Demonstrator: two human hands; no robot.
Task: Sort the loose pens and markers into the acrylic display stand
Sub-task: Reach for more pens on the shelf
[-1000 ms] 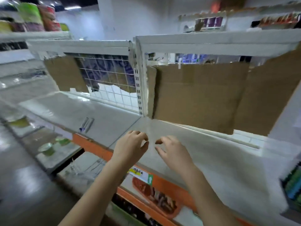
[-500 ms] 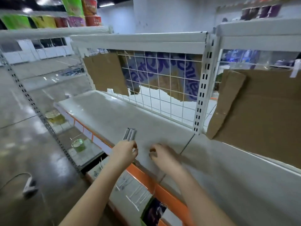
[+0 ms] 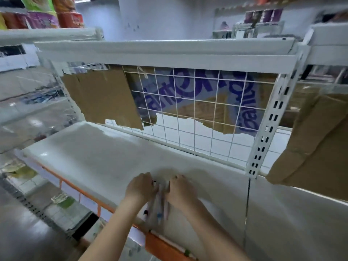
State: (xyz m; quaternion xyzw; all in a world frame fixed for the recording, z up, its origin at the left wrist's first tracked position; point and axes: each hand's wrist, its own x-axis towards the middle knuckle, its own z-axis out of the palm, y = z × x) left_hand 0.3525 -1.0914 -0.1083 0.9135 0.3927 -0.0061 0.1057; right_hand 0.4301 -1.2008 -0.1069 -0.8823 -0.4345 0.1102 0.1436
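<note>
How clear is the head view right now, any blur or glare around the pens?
Head view: the bundle of pale pens between the left hand and right hand is motion-smeared; wide-angle lens bows the white metal shelf; soft glare at its left end.

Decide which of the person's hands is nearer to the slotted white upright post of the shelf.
Right. The right hand lies on the post's side of the pens, though well short of it. The left hand sits on the pens' far side, farther from the post.
</note>
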